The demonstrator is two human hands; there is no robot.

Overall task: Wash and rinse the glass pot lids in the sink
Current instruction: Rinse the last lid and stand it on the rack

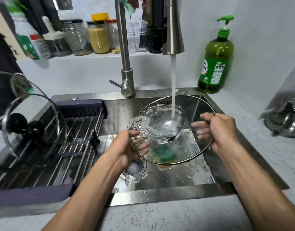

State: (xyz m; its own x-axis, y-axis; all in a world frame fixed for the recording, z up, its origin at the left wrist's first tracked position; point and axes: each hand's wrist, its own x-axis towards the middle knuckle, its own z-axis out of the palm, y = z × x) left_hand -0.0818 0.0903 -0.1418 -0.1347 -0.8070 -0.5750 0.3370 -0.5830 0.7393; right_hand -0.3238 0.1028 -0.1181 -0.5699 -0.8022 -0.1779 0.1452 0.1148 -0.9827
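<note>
Left hand [126, 145] clamped on the near-left rim of a round, steel-rimmed glass pot lid [175, 130], fingers [142, 147] curled under the glass and showing through it, thumb on top. Right hand [222, 130] closed on the right rim of the same lid, fingers [200, 129] wrapped behind the glass and visible through it, thumb over the metal edge. Lid held between both hands above the stainless steel sink [208, 165], tilted with its far edge raised, inner face toward the camera. White stream of water [173, 87] dropping from the brushed-steel tap spout [172, 30] onto the lid's centre, close to the round metal disc at its middle, and fanning outward in a rippling sheet toward the left hand. Below the lid, seen through the glass, a green and yellow sponge [165, 154] lying on the sink floor. Just left of that, under the left wrist, the round drain strainer [135, 169]. Across the left half of the sink, a steel-rod drying rack with dark purple ends [76, 144], and on it a second glass pot lid with a black knob [31, 127], standing on edge and leaning. On the counter at the back right corner, a green pump bottle of dish soap [215, 64]. Farther right, a shiny steel pot [287, 120], partly out of view. On the ledge behind the tap, a row of clear jars [100, 37], blurred.
</note>
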